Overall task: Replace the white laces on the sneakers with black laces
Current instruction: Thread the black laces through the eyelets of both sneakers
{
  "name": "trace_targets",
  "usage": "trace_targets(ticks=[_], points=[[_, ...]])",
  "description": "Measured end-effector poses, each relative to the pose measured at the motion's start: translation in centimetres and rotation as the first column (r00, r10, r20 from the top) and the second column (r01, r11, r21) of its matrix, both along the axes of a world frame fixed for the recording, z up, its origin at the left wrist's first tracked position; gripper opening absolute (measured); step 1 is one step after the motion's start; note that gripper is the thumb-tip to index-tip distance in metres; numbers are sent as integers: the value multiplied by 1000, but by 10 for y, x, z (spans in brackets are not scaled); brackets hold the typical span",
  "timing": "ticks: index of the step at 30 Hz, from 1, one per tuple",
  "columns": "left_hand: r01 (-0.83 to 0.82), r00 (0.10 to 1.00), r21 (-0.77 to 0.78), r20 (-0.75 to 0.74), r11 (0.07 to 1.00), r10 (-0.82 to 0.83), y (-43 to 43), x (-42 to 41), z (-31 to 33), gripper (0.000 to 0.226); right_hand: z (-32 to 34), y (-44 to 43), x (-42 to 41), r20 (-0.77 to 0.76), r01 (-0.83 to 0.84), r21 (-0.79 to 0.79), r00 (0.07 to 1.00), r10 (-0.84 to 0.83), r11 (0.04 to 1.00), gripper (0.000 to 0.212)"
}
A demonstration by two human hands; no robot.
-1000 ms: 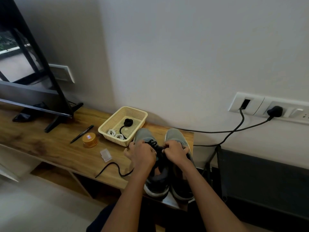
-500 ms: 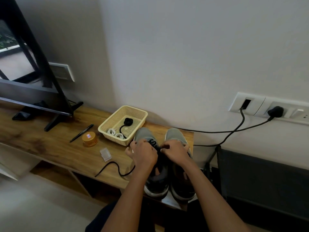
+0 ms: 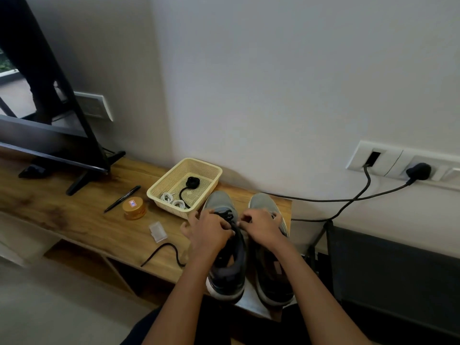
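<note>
Two grey sneakers stand side by side at the right end of the table (image 3: 62, 215), toes to the wall. The left hand (image 3: 211, 232) lies over the lacing of the left sneaker (image 3: 219, 200), fingers curled on the black lace (image 3: 227, 215). The right hand (image 3: 263, 227), over the right sneaker (image 3: 263, 202), pinches the same lace from the other side. The lace's loose end trails left across the table. White laces (image 3: 171, 199) and a black coil (image 3: 191, 182) lie in the basket (image 3: 209, 170), just beside the left sneaker's toe.
</note>
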State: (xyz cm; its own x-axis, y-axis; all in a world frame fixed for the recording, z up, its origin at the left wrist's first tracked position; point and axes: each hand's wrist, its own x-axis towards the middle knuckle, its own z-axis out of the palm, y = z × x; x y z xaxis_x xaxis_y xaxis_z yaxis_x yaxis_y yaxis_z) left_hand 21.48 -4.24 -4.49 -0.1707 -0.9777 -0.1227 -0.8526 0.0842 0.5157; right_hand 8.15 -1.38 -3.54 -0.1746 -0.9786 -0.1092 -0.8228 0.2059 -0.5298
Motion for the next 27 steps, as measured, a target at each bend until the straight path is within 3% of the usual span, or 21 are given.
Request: trace_targets(ticks=[1, 5, 15, 19, 22, 25, 27], points=[[13, 999, 13, 49, 1000, -14, 0, 4, 2, 9, 0, -3, -1, 19, -5, 18, 1000, 5, 1000, 30], [81, 977, 29, 194, 996, -85, 7, 11, 6, 28, 2, -12, -2, 44, -66, 108, 997, 61, 992, 30], [65, 984, 93, 158, 994, -79, 17, 11, 17, 39, 11, 5, -21, -12, 47, 102, 999, -46, 994, 19], [54, 984, 92, 164, 994, -69, 19, 10, 19, 38, 6, 6, -28, 35, 192, 107, 980, -197, 976, 20], [70, 983, 101, 164, 992, -86, 19, 9, 19, 41, 7, 5, -42, 104, 420, 98, 897, -429, 902, 17], [100, 977, 120, 175, 988, -120, 18, 9, 16, 49, 15, 12, -55, 159, 667, 122, 718, -678, 735, 22], [131, 973, 129, 173, 983, -152, 17, 10, 15, 52, 16, 17, -59, 142, 737, 59, 661, -736, 673, 23]])
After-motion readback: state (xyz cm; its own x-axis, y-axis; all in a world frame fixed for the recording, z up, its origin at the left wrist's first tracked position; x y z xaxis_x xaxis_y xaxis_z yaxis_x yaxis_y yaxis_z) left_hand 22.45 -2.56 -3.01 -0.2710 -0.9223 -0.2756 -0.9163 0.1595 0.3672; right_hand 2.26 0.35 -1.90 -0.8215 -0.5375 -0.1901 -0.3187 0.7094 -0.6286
